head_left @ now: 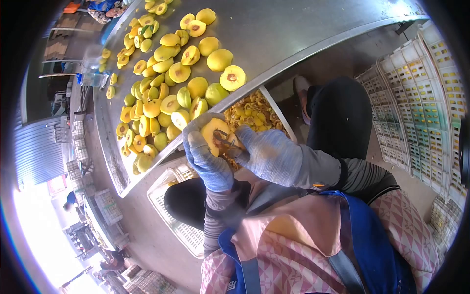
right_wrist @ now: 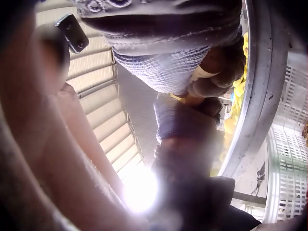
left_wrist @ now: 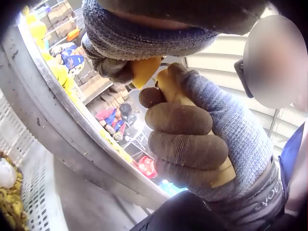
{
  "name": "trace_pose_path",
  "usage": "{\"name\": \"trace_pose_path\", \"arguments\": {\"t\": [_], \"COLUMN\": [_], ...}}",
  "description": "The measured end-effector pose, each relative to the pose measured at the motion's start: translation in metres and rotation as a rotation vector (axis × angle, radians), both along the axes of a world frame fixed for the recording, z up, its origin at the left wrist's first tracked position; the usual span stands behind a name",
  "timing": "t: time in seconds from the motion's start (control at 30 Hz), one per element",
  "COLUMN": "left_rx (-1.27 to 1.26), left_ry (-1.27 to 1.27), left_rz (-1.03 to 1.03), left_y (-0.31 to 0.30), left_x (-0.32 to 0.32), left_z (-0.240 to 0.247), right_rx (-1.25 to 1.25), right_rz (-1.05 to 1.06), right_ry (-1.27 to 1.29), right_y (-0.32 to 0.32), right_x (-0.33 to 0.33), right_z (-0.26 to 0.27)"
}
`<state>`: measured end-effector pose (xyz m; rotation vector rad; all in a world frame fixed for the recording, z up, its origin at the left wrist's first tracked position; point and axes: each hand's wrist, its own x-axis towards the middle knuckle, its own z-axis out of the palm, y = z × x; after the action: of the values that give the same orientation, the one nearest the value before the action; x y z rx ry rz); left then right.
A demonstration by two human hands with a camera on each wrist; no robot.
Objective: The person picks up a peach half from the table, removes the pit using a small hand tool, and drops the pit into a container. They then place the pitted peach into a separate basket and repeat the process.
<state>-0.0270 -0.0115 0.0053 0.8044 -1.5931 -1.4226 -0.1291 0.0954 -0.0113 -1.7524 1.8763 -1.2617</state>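
Note:
Close to the metal table's edge, my gloved left hand [head_left: 208, 157] holds a yellow fruit half [head_left: 211, 133], its cut face up. My gloved right hand [head_left: 271, 154] grips a small tool whose metal end [head_left: 225, 139] lies against the cut face. In the left wrist view, the right hand's fingers are curled round the tool's wooden handle [left_wrist: 224, 175], and the left hand [left_wrist: 144, 43] holds the fruit [left_wrist: 146, 71] beside it. The right wrist view shows the right hand [right_wrist: 159, 67] above the left hand [right_wrist: 185, 118], with the fruit mostly hidden.
Many yellow fruit halves [head_left: 152, 108] lie on the metal table [head_left: 274, 29]. Below its edge is a container of small cut pieces [head_left: 254, 110]. A white crate [head_left: 188, 228] stands on the floor by my legs, and stacked crates [head_left: 411, 98] stand at the right.

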Motion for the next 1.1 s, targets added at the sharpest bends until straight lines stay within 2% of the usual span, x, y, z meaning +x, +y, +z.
{"name": "trace_pose_path", "arguments": {"t": [0.23, 0.3, 0.5, 0.67, 0.77, 0.87, 0.93, 1.0, 1.1], "left_rx": [-0.013, 0.191, 0.265, 0.234, 0.237, 0.260, 0.278, 0.133, 0.134], "left_ry": [-0.053, 0.053, -0.016, -0.047, -0.063, -0.087, -0.102, -0.140, -0.137], "left_rz": [-0.024, -0.092, -0.112, -0.127, -0.142, -0.137, -0.135, -0.090, -0.001], "left_y": [-0.007, -0.005, -0.010, -0.012, -0.013, -0.012, -0.011, -0.011, -0.009], "left_x": [0.003, 0.003, 0.007, 0.009, 0.010, 0.009, 0.009, 0.009, 0.008], "left_z": [-0.001, 0.000, 0.003, 0.002, 0.002, 0.005, 0.004, 0.000, -0.002], "right_rx": [0.024, 0.068, 0.092, 0.094, 0.159, 0.079, 0.145, 0.135, 0.093], "right_rz": [-0.062, -0.048, -0.019, -0.052, -0.033, -0.001, 0.030, 0.020, 0.028], "right_ry": [-0.072, -0.058, -0.043, -0.043, 0.016, -0.018, -0.017, -0.044, -0.112], "right_y": [0.002, 0.003, 0.004, 0.004, 0.004, 0.005, 0.005, 0.004, 0.002], "right_x": [0.002, 0.002, 0.003, 0.004, 0.003, 0.002, 0.001, 0.003, 0.006], "right_z": [0.004, 0.005, 0.005, 0.009, 0.008, 0.006, 0.008, 0.003, -0.009]}}
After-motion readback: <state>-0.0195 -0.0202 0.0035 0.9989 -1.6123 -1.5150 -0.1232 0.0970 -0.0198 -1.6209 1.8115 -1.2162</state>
